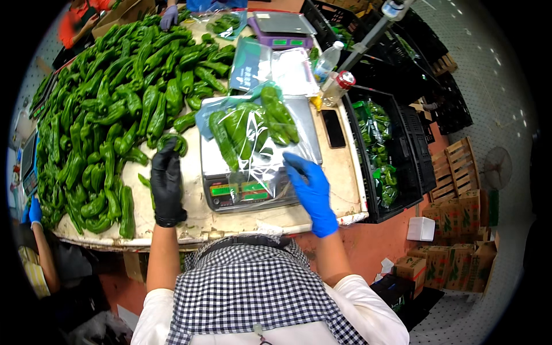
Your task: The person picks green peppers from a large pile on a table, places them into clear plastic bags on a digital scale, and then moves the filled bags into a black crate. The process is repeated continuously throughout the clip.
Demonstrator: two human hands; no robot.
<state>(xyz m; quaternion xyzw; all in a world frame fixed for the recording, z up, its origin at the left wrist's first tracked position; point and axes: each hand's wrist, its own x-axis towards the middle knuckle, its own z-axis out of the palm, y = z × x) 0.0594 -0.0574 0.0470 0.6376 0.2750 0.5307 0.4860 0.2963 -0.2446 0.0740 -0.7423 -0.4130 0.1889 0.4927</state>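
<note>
My left hand (167,185), in a black glove, is over the table with its fingertips against a curved green pepper (181,146); whether they grip it is hidden. My right hand (311,189), in a blue glove, has thumb and forefinger apart beside the edge of a clear plastic bag (269,161). Several long green peppers (235,129) lie inside that bag, which rests on a digital scale (209,174) with lit green displays. A large heap of green peppers (116,103) spreads to the left of the scale.
Printed plastic bags (250,64), a water bottle (330,60), a red-capped jar (338,88) and a phone (333,128) lie around the scale. Black crates (384,151) with bagged peppers stand at right. A purple scale (282,32) and co-workers' gloved hands (169,18) are across the table.
</note>
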